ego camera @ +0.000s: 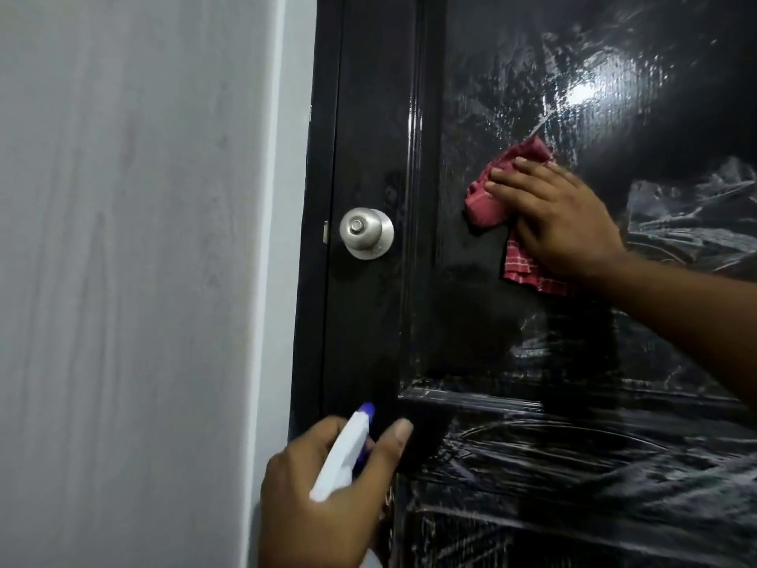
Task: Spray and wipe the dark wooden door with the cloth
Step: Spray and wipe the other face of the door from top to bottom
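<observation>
The dark wooden door (471, 321) fills the right half of the view, glossy, with wet streaks across its panels. My right hand (561, 219) lies flat with straight fingers on a red checked cloth (487, 202) and presses it against the upper panel, right of the knob. Low in the view, my left hand (323, 494) grips a white spray bottle head (340, 457) with a blue nozzle pointing up at the door. The bottle's body is hidden below the frame.
A round silver door knob (366, 232) sits on the door's left stile. A pale grey wall (135, 260) takes up the left half, meeting the black door frame (313, 239).
</observation>
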